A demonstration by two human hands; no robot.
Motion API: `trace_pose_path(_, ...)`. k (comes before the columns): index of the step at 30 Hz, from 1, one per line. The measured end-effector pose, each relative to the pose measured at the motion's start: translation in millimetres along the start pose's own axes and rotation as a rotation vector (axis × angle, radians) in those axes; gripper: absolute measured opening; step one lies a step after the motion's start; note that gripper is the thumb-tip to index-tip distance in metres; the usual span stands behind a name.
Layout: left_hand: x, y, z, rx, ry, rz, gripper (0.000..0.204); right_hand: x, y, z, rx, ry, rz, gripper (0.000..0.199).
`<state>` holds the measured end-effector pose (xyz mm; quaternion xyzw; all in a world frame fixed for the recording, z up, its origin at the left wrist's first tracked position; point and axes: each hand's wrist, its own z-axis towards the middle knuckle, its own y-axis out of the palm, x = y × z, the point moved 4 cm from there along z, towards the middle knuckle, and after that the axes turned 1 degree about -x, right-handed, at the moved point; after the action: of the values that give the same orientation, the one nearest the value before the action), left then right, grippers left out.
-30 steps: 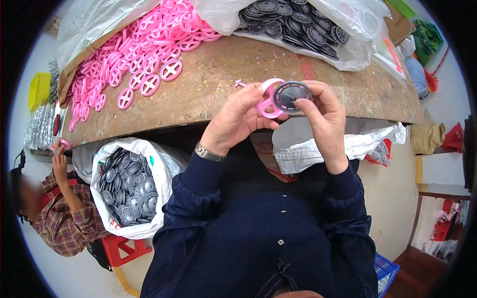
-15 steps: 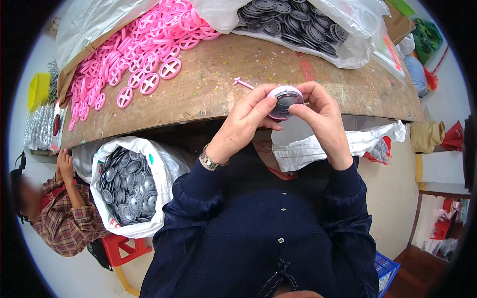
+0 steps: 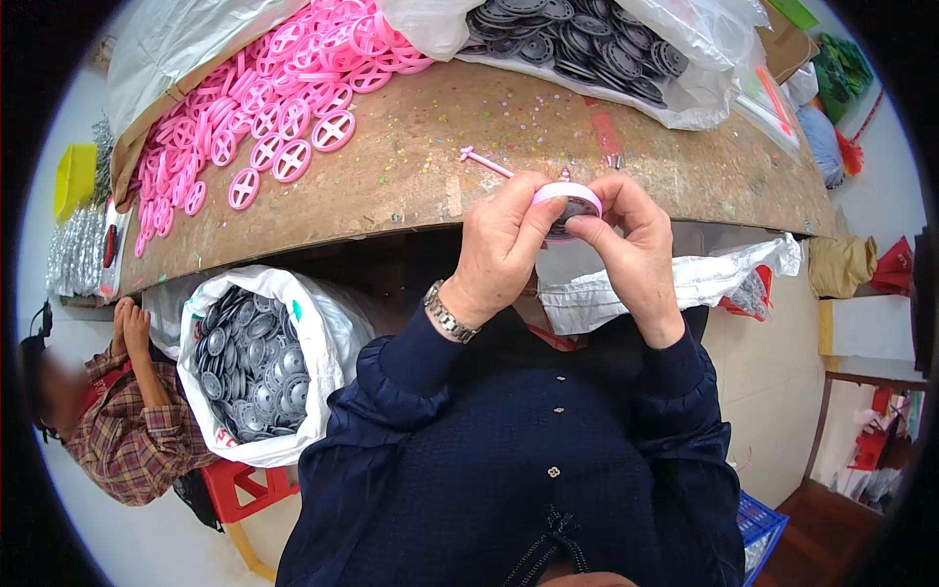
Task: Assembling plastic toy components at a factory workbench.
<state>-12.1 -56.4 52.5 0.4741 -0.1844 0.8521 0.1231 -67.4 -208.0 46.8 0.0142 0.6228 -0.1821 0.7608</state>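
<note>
Both hands meet just above the near edge of the brown surface [image 3: 411, 186], pinching one small assembly between them. The left hand [image 3: 504, 245] presses its thumb and fingers against the pink ring [image 3: 565, 192], while the right hand [image 3: 626, 245] closes on the dark grey disc [image 3: 572, 210] seated inside that ring. Both sets of fingers are clenched on the piece, which sits at chest height, off the surface.

The piece looks like light, rigid moulded plastic; it should tolerate firm pressure, and the rim seems the sound place to grip, since the smooth faces could slip.

One pink ring and one grey disc are in hand. One thin pink stick [image 3: 484, 162] lies on the surface just beyond the hands. The heap of pink wheels [image 3: 284, 108] is too many to count, as are the grey discs in the white sack [image 3: 249, 362] below the surface and those in the clear bag [image 3: 587, 44] at the far edge. Another person [image 3: 127, 421] sits lower left.
</note>
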Motion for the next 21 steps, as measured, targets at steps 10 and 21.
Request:
trace_pose_path(10,-18,8,-4,-0.206,-0.288,-0.289,0.026,18,-3,5,-0.106,0.139,0.298,0.014)
trace_pose_path(21,-2,6,-13,-0.225,-0.235,-0.121,0.033,1,-4,-4,-0.077,0.032,0.127,0.011)
